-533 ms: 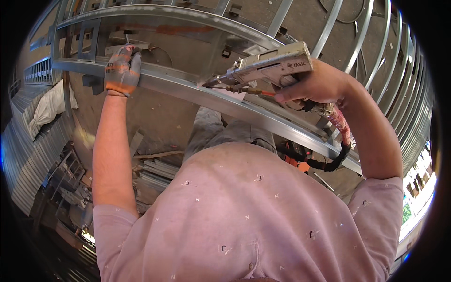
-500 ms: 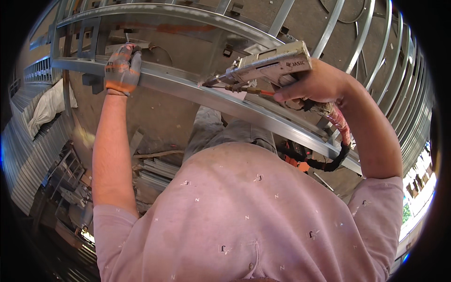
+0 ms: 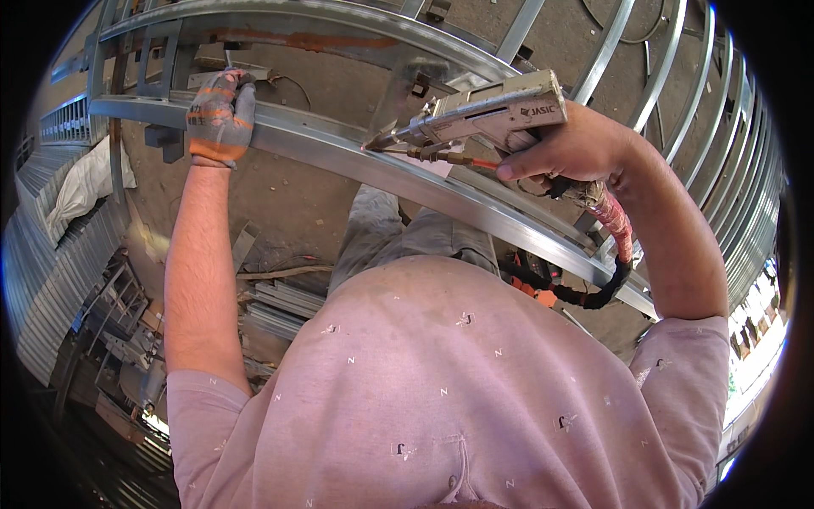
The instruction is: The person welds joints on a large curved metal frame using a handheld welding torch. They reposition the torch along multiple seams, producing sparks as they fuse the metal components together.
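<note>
My left hand (image 3: 220,119), in a grey and orange work glove, lies across a long silver metal beam (image 3: 318,153) with its fingers curled over the far side. The fingertips are hidden, and a thin light piece juts out just beyond them. Bare, my right hand (image 3: 564,151) is closed around the grip of a pale welding gun (image 3: 487,112). The gun points left, its nozzle at the beam's upper face, touching or very close. Below the nozzle runs a thin brass-and-red feed tube (image 3: 454,159). A pink-and-black wrapped cable (image 3: 612,220) hangs from the grip.
A second, curved rail (image 3: 339,19) crosses beyond the beam. Many metal bars (image 3: 670,81) fan out on the right. Corrugated sheets (image 3: 55,288) and a white cloth (image 3: 85,191) lie at left. Metal strips (image 3: 284,305) and an orange item (image 3: 543,297) sit near my legs.
The view has shifted slightly. The nozzle still sits at nearly the same spot on the beam, and both hands keep their hold.
</note>
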`<state>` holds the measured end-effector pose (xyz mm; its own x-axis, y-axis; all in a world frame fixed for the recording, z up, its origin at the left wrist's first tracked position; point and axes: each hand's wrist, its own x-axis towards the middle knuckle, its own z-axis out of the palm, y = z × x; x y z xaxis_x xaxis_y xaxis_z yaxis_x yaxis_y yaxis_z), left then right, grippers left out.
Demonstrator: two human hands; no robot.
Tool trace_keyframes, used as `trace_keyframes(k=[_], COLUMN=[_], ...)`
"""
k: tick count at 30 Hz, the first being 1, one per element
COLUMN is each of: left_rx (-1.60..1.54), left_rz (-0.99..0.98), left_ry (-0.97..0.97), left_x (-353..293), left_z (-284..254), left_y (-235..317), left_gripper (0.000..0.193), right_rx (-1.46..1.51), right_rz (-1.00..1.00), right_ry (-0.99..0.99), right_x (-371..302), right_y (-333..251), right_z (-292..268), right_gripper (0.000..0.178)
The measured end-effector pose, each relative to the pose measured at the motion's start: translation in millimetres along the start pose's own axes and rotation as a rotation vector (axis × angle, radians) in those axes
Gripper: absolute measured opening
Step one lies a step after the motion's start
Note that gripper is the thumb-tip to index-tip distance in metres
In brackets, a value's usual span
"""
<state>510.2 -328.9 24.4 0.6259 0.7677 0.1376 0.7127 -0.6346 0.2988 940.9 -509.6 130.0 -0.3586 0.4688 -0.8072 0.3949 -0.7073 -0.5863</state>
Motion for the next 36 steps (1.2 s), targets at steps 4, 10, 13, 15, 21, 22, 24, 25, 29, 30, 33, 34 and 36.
trace_keyframes(k=[4, 10, 13, 15, 21, 22, 24, 25, 29, 30, 33, 34, 36], left_rx=[-0.01, 0.017, 0.016, -0.011, -0.035, -0.035, -0.049, -0.057, -0.03, -0.041, -0.074, -0.085, 0.022], left_rz=[0.018, 0.04, 0.037, 0.039, 0.103, 0.094, 0.117, 0.125, 0.064, 0.063, 0.111, 0.135, 0.11], left_ry=[0.016, 0.025, 0.023, 0.033, 0.064, 0.064, 0.078, 0.084, 0.041, 0.044, 0.078, 0.093, 0.043], left_x=[-0.5, 0.1, 0.0, 0.0, -1.5, -1.9, -2.4, -2.7, -4.4, -4.6, -4.7, -4.5, -5.4], left_z=[0.9, -0.2, -0.1, 0.9, 4.6, 5.1, 6.4, 6.8, 7.3, 7.9, 9.3, 9.5, 7.6], left_y=[-0.1, 1.3, 1.1, -0.1, -5.5, -6.3, -7.9, -8.7, -12.6, -13.5, -15.9, -16.5, -17.7], left_gripper=[0.016, 0.013, 0.012, 0.012, 0.013, 0.013, 0.013, 0.012, 0.013, 0.014, 0.015, 0.016, 0.017], right_rx=[-0.014, -0.075, -0.081, -0.088, -0.114, -0.11, -0.107, -0.109, -0.128, -0.124, -0.14, -0.146, -0.147], right_rz=[-0.005, 0.045, -0.024, 0.041, 0.127, 0.129, 0.099, 0.068, 0.063, 0.054, 0.047, 0.039, 0.033], right_ry=[-0.02, -0.032, 0.015, -0.002, -0.007, -0.003, 0.011, 0.022, 0.04, 0.03, 0.023, 0.024, 0.026], right_x=[1.5, 4.6, 1.1, 0.2, -4.8, -4.8, -3.8, -2.2, -1.7, -1.6, -1.1, -1.0, -0.9], right_y=[1.3, 3.0, 0.5, -4.2, -12.3, -11.4, -7.9, -5.6, 0.5, 1.2, 2.0, 2.4, 3.6], right_z=[-2.2, -3.3, -1.0, -2.4, -4.6, -4.8, -4.6, -3.3, -4.7, -5.3, -6.3, -6.4, -6.5], right_gripper=[0.051, 0.052, 0.053, 0.054, 0.054, 0.055, 0.056, 0.056, 0.058, 0.058, 0.058, 0.058, 0.058])
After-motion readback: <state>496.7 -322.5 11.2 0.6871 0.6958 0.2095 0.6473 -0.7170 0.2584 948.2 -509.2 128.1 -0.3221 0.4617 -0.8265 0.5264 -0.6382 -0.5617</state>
